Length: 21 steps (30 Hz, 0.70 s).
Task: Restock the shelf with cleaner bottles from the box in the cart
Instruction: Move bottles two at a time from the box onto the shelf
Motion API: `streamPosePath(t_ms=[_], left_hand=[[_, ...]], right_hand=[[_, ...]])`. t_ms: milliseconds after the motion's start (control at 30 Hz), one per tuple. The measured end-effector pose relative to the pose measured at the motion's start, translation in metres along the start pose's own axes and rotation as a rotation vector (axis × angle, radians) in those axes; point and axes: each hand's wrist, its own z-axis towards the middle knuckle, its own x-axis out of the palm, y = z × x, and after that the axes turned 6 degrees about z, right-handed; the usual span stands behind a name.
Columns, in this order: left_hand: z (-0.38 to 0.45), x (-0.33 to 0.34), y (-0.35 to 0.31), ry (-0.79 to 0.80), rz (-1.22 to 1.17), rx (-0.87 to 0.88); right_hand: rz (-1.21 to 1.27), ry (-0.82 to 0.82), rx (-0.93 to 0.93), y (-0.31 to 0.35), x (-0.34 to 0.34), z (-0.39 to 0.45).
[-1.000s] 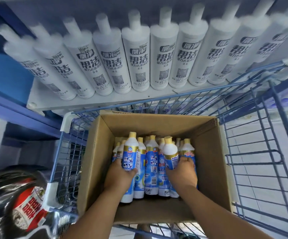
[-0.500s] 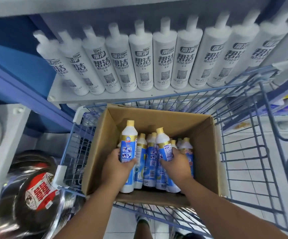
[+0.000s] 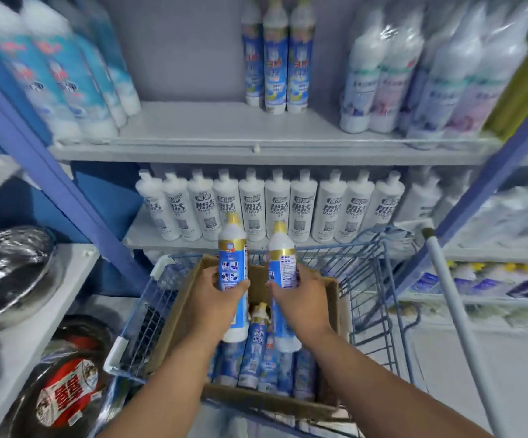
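Note:
My left hand (image 3: 215,300) grips a white cleaner bottle (image 3: 232,254) with a blue label and yellow cap, held upright above the cardboard box (image 3: 174,314). Beside it, my right hand (image 3: 300,298) grips a second, matching bottle (image 3: 282,252). Both bottles are lifted clear of the box, which sits in the blue wire cart (image 3: 379,279). Several more of these bottles (image 3: 256,346) lie packed in the box below. On the upper shelf (image 3: 224,131), three matching bottles (image 3: 277,55) stand at the back centre, with bare shelf to their left.
A row of white bottles (image 3: 275,207) fills the lower shelf behind the cart. Blue-and-white bottles (image 3: 66,67) stand at upper left, wrapped spray cans (image 3: 414,71) at upper right. Blue shelf posts (image 3: 51,172) flank the bay. Metal pans (image 3: 10,273) sit at left.
Both hands have lifted their bottles up out of the box. My view has tilted upward, so the upper shelf with its three matching bottles now shows.

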Motion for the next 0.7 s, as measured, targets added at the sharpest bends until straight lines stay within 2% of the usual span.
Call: streamPosePath(t_ms=[333, 700], left_hand=[[0.003, -0.048, -0.130, -0.164, -0.137, 0.244], [0.079, -0.080, -0.242, -0.124, -0.234, 0.418]], right_hand=[[0.086, -0.109, -0.291, 0.128, -0.070, 0.033], [0.128, -0.212, -0.460, 0.239, -0.079, 0.118]])
